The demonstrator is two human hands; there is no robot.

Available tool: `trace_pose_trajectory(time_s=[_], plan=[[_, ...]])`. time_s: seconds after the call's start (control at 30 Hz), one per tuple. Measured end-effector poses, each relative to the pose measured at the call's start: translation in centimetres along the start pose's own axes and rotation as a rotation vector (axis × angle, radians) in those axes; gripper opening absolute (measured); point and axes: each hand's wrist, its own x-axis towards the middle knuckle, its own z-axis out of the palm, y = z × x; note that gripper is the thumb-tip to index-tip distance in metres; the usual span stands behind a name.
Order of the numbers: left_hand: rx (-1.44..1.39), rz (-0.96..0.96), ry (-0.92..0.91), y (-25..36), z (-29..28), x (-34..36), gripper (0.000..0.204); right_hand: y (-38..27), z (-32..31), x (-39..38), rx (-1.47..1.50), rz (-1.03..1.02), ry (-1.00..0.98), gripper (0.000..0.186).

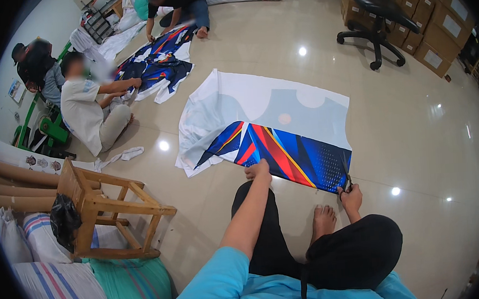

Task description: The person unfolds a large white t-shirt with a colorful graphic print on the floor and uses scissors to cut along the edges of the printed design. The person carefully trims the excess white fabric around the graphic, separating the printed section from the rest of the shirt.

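Observation:
A printed fabric piece in blue, red and white (284, 152) lies on the floor in front of me, on or folded from a larger white sheet (224, 89) whose back shows a pale pattern. My left hand (257, 169) grips the near edge of the printed piece at its middle. My right hand (349, 194) holds black scissors (347, 178) at the piece's right end, with the blades up against the fabric. My bare foot (323, 221) rests just below, between my dark-clad legs.
Two co-workers (81, 116) (180, 9) handle similar printed fabric (156, 72) at upper left; another person (44, 63) is behind them. A wooden stool (142, 192) and woven sacks (60, 290) are at left. A black wheeled chair (377, 17) and cardboard boxes (435, 47) stand upper right.

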Motion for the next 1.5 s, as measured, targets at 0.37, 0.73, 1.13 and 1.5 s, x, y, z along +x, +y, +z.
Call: trace_pose_trajectory(time_s=[0.37, 0.73, 1.13, 1.5], plan=[[-0.158, 0.134, 0.182, 4.6, -2.1, 10.0, 0.064, 0.4, 2.3, 1.3, 0.033, 0.04, -0.008, 0.029], [-0.505, 0.047, -0.089, 7.6, -6.6, 16.0, 0.04, 4.0, -0.2, 6.4, 0.202, 0.042, 0.126, 0.023], [0.36, 0.27, -0.645, 4.3, 0.4, 5.8, 0.03, 21.3, -11.5, 14.3, -0.121, 0.115, 0.264, 0.019], [1.809, 1.115, -0.753, -1.3, -2.2, -4.4, 0.058, 33.5, -20.1, 5.8, -0.239, 0.506, 0.193, 0.025]])
